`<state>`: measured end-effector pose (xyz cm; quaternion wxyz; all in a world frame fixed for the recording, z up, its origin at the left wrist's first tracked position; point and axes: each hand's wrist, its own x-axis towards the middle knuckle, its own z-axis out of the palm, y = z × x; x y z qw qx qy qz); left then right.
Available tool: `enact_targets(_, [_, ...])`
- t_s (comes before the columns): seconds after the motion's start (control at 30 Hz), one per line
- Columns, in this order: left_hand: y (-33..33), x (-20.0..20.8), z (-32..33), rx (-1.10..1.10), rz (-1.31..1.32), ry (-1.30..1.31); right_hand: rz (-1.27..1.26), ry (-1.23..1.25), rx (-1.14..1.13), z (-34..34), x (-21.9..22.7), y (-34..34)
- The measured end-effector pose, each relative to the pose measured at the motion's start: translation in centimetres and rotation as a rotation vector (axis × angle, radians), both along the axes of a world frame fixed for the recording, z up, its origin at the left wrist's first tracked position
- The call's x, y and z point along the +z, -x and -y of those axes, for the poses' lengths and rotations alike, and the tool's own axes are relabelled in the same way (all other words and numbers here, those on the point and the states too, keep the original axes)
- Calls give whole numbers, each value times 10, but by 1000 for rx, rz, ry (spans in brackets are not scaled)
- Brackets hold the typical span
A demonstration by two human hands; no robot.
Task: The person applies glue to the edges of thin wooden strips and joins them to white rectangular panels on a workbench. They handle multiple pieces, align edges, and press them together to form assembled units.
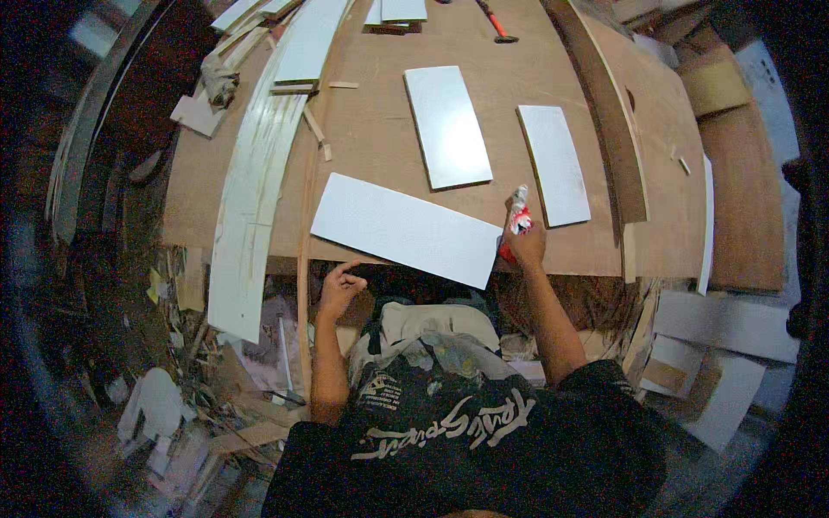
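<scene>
My right hand [525, 244] is closed around a red-and-white container with a pale, narrow upper end [520, 207]; its exact kind is unclear. It is by the right end of a long white panel [406, 226], which lies slanted at the table's near edge. My left hand [341, 292] is just off that edge, below the panel's left part, its fingers loosely bent and apart with nothing seen in them. Beyond lie a second white panel [447, 129], shining with reflected light, and a narrower white panel [554, 166] to the right.
A brown wooden tabletop [371, 129] bears a long pale board [250, 216] at left and an upright plank [609, 112] at right. A hammer with an orange handle [495, 24] lies at the far side. Wood scraps [250, 436] litter the floor at left; white boards [725, 388] lie at lower right.
</scene>
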<state>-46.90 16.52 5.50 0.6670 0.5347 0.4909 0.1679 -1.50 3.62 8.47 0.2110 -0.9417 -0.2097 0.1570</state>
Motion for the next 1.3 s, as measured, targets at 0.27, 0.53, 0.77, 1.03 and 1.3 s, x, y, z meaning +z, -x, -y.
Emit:
enact_targets(0.27, [27,9,31,350,163,36,318,-127,34,-20,47,19])
enact_targets(0.53, [26,2,33,556,293,32,328,-566,460,-175,52,84])
enact_targets(0.77, [26,-11,10,659,279,-292,100,-485,637,-280,36,126])
enact_targets(1.03, [118,-12,-30,779,-617,-592,264,-647,885,-113,-24,111])
enact_targets(1.3, [148,5,-62,234,-1137,-793,483,-595,700,-5,18,71])
